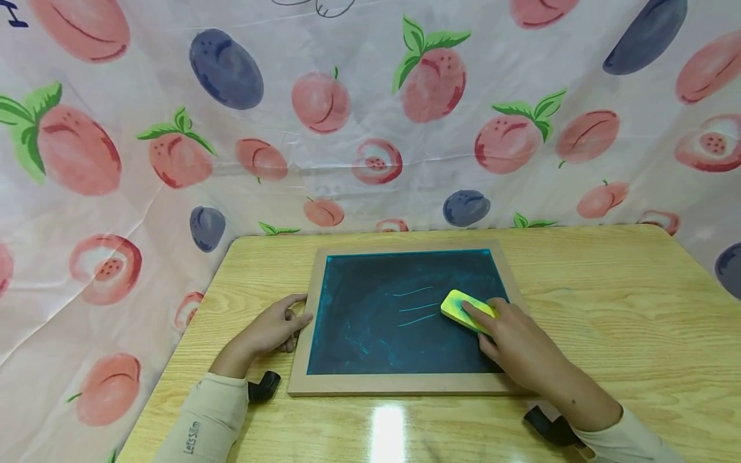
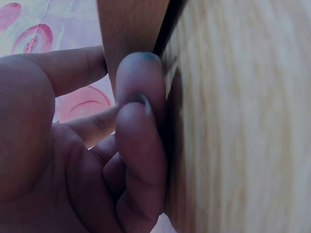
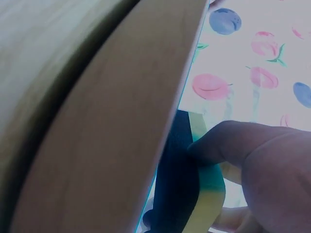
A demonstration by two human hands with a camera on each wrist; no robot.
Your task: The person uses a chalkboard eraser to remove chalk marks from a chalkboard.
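A chalkboard [image 1: 370,334] with a pale wooden frame [image 1: 405,384] lies flat on the table. Three thin light-blue chalk lines [image 1: 417,291] run across its middle, and faint blue smears mark the lower left. My right hand [image 1: 521,344] grips a yellow eraser [image 1: 454,305] on the right part of the board, just right of the lines. In the right wrist view, the dark face of the eraser [image 3: 177,170] turns toward the board, the thumb at its side. At the frame's left edge, my left hand [image 1: 269,331] holds the board, its lower fingers [image 2: 141,145] curled against the side.
The light wooden table [image 1: 608,308] extends on both sides of the board. A fruit-print cloth [image 1: 324,167] hangs behind it and along the left. Black wrist-worn pieces [image 1: 265,387] show beside both sleeves. Light glares off the table in front of the board.
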